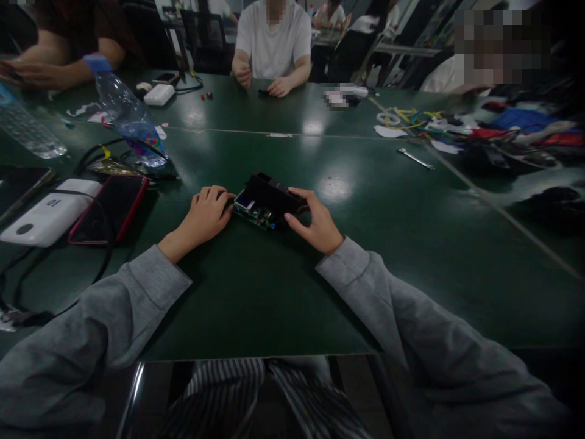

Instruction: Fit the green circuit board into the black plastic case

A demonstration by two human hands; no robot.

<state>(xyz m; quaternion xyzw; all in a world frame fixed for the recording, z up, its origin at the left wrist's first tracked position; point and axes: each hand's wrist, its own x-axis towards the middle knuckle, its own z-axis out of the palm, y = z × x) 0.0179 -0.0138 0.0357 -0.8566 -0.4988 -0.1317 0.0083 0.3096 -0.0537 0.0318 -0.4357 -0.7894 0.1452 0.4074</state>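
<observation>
In the head view, a green circuit board (259, 216) with small blue parts lies on the green table, partly under a black plastic housing (273, 194). The housing sits tilted over the board, and I cannot tell whether the two are joined. My right hand (315, 222) grips the housing's right end between thumb and fingers. At the board's left end, my left hand (208, 210) has its curled fingers closed on the edge. The fingertips are partly hidden there.
Left of my hands lie a red-edged phone (109, 210), a white power bank (51, 212) and black cables. Plastic bottles (132, 119) stand or lean behind them. A wrench (415, 159) and a heap of wires (484, 131) are at right. A person (274, 42) sits opposite.
</observation>
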